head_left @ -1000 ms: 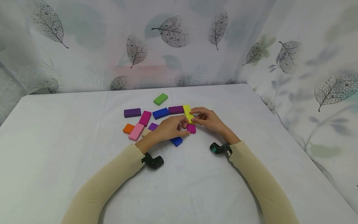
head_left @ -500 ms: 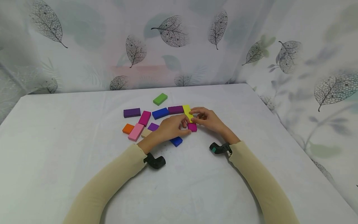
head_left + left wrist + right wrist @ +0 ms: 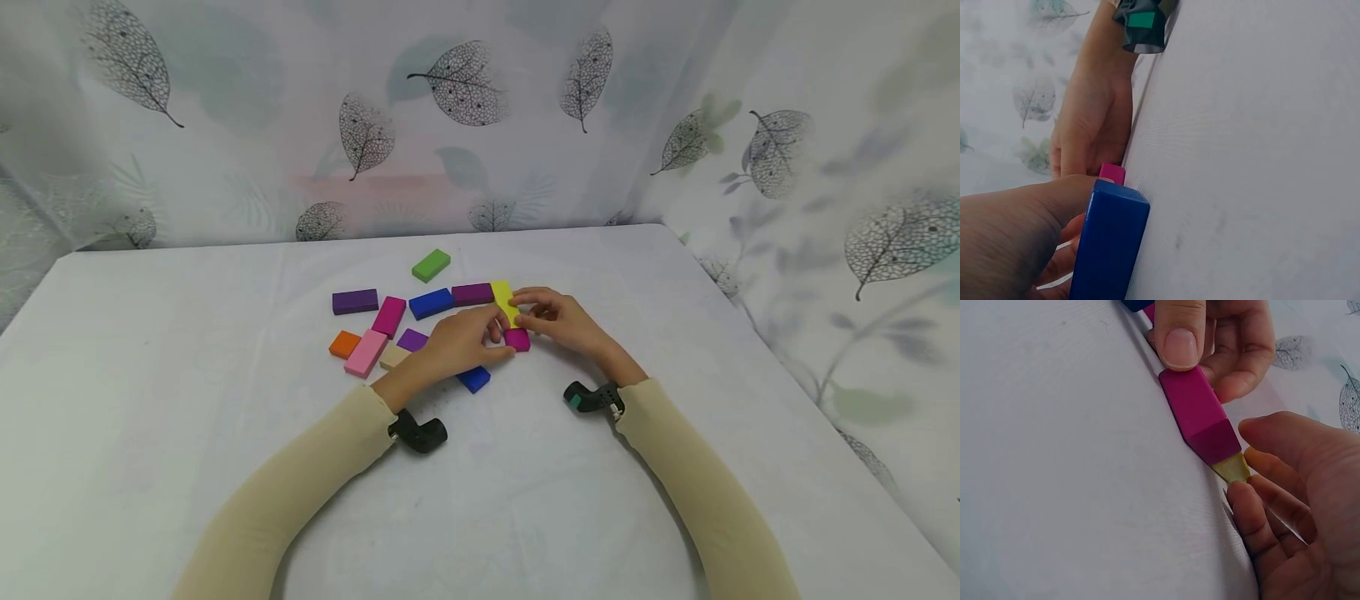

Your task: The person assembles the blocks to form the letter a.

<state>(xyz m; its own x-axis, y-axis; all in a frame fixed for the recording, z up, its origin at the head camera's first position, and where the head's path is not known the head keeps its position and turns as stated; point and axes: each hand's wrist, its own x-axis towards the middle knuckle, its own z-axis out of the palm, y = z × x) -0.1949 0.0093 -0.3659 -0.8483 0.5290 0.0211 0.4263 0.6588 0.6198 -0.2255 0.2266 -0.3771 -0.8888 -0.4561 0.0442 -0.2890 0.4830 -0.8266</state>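
Note:
My left hand [image 3: 459, 340] pinches a small magenta block [image 3: 517, 340], its thumb on the near end in the right wrist view. The block's far end meets a yellow block [image 3: 503, 298], which lies lengthwise away from me. Loosely bent fingers of my right hand [image 3: 564, 323] touch the yellow block's right side. Its thumb is close to the corner where both blocks meet. Past the yellow block's far left side, a dark magenta block [image 3: 472, 294] and a blue block [image 3: 431, 304] continue the line. Another blue block [image 3: 1112, 240] lies beneath my left hand, partly hidden.
Left of the hands lie a purple block [image 3: 355, 302], a deep pink block [image 3: 389, 317], a light pink block [image 3: 366, 354], an orange block [image 3: 344, 344], a violet block [image 3: 412, 339] and a beige block [image 3: 393, 357]. A green block [image 3: 431, 265] lies farther back on the white-covered table [image 3: 187, 375].
My left hand has slid slightly right and away from me, bringing the magenta block up against the yellow one's near end. The right hand has barely moved.

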